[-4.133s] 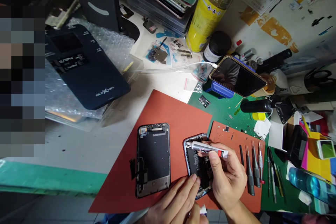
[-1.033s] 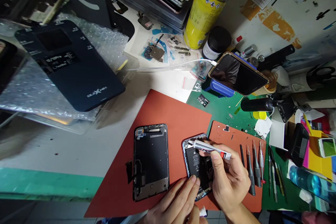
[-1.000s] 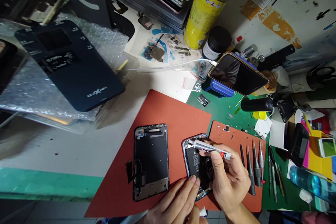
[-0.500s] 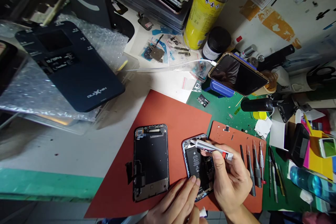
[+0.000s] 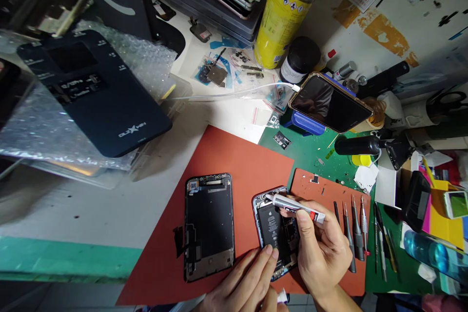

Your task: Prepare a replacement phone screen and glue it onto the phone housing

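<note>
My right hand [image 5: 323,251] pinches a small white glue tube [image 5: 290,204] with dark print and a red patch. The tube's thin nozzle rests at the upper left inner corner of an opened phone body [image 5: 269,226], whose black battery and blue-edged frame show. My left hand [image 5: 244,278] lies at the phone's lower left edge, its long fingertips over the frame and battery; its thumb side is partly hidden. Left of the phone body, a detached phone screen assembly [image 5: 209,224] lies with its inner side up and a flex cable sticking out. Both phone parts rest on a red mat [image 5: 168,263].
Several screwdrivers [image 5: 354,226] lie on a smaller red pad at the right, with tweezers [image 5: 382,248] beyond them. A phone on a blue stand [image 5: 331,102] is plugged into a white cable. Behind stand a yellow spray can [image 5: 280,24] and a black-lidded jar [image 5: 298,61]. A dark tester [image 5: 106,102] sits on bubble wrap.
The view has shifted very slightly. Both hands and the tube keep nearly the same place over the phone body.
</note>
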`<state>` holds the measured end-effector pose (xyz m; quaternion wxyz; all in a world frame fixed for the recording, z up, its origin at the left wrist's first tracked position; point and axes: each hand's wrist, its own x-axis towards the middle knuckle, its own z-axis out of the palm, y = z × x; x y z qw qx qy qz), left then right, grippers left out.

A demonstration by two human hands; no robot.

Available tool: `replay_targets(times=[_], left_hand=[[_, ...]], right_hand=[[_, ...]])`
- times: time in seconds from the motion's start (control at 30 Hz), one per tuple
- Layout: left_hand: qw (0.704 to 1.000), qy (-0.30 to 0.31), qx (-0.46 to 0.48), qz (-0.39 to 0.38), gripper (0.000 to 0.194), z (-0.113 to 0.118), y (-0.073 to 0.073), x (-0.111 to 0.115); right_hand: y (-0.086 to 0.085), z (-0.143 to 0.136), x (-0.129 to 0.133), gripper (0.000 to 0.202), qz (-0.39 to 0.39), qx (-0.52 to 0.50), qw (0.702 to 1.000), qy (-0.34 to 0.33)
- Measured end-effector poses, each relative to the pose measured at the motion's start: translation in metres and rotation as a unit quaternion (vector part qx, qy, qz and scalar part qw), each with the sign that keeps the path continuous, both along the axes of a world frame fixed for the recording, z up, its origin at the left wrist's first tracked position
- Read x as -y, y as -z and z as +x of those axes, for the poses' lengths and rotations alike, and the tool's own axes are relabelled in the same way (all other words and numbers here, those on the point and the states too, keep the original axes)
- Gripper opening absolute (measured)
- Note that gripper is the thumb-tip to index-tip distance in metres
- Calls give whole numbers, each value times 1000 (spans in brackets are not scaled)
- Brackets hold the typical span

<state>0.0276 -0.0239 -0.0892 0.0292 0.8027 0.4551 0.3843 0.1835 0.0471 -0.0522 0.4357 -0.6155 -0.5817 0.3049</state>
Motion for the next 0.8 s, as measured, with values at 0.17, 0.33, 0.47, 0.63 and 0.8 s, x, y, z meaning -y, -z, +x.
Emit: replay_targets(times=[0.17, 0.33, 0.47, 0.63, 0.8], left_hand=[[1000, -5, 4, -4, 48, 3, 0, 1], [1000, -3, 2, 0, 45, 1, -2, 0], [1000, 4, -4, -3, 47, 0, -2, -1], [1000, 1, 4, 2, 48, 1, 0, 1], [1000, 0, 1, -4, 44, 2, 2, 1]], right_hand=[[-1, -1, -1, 25, 6, -1, 1000, 1], [-2, -1, -2, 26, 13, 1, 1000, 0], [-1, 0, -2, 25, 15, 6, 1000, 5], [0, 2, 0, 24, 11, 8, 1000, 9], [2, 3, 2, 24, 5, 4, 1000, 13]])
